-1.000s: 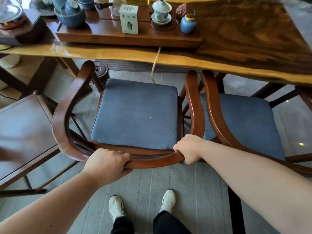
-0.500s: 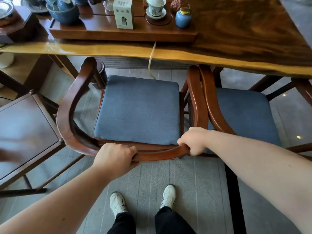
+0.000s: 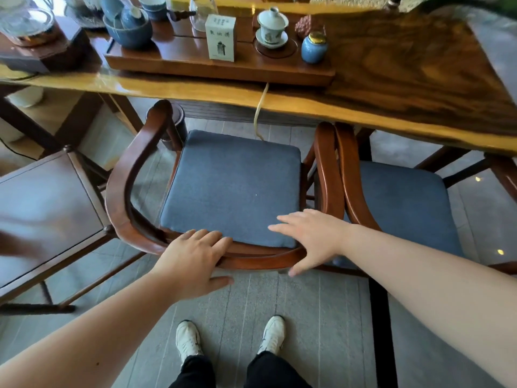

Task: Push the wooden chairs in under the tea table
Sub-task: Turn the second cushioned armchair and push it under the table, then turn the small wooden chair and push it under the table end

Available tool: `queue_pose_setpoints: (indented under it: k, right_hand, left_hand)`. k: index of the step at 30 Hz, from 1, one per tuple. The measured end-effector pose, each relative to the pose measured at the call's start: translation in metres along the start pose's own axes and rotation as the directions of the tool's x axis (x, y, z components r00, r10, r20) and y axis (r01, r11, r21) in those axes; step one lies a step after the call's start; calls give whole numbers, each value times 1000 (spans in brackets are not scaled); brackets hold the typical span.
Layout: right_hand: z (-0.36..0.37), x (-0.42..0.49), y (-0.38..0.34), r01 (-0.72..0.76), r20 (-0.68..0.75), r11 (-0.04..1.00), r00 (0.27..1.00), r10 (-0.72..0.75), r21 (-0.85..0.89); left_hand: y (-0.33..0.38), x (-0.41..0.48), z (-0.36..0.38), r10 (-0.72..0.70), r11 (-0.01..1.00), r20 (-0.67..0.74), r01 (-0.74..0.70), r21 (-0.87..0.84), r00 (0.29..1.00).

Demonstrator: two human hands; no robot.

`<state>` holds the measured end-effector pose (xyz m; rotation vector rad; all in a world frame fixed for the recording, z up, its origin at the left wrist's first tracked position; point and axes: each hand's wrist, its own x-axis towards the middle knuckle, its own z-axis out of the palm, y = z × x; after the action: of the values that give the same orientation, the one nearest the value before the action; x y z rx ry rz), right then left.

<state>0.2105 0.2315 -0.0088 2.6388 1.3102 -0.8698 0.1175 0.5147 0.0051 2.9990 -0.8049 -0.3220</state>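
A wooden chair [image 3: 131,175] with a curved back rail and a blue cushion stands in front of me, its front just short of the tea table's edge [image 3: 195,92]. My left hand [image 3: 193,259] is open, its fingers spread over the back rail. Over the rail's right part my right hand [image 3: 310,236] is also open with spread fingers, holding nothing. A second wooden chair [image 3: 351,175] with a blue cushion stands to the right, its armrest against the first chair's, its front under the table.
A dark wooden side stand [image 3: 53,197] sits to the left of the chair. On the table rest a tea tray [image 3: 218,67], a white box [image 3: 221,37], cups and a blue jar [image 3: 314,47]. A cable [image 3: 258,113] hangs down. My shoes [image 3: 188,341] are on grey floor.
Both hands have let go of the chair's back rail and opened. The chair had moved right, against the second chair, before the release.
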Motion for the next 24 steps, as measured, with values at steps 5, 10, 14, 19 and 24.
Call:
queue_pose_setpoints:
  k: [5, 10, 14, 19, 24]
  right_hand:
    - [-47, 13, -21, 81, -200, 991, 975, -100, -102]
    - [-103, 45, -54, 137, -328, 955, 918, -222, -263]
    - [-142, 76, -93, 178, -385, 924, 870, -308, -338]
    - [-174, 116, -149, 232, -401, 879, 821, -407, -418]
    - [-193, 162, -200, 271, -372, 845, 806, -461, -462]
  left_hand:
    - [-17, -27, -30, -103, 990, -67, 109, 90, 992]
    - [-47, -69, -63, -282, 928, -137, 307, 212, 949]
    - [-75, -114, -78, -421, 855, -167, 451, 254, 892]
    - [-117, -174, -83, -518, 807, -132, 534, 253, 845]
    - [-168, -237, -75, -603, 761, -94, 606, 232, 792]
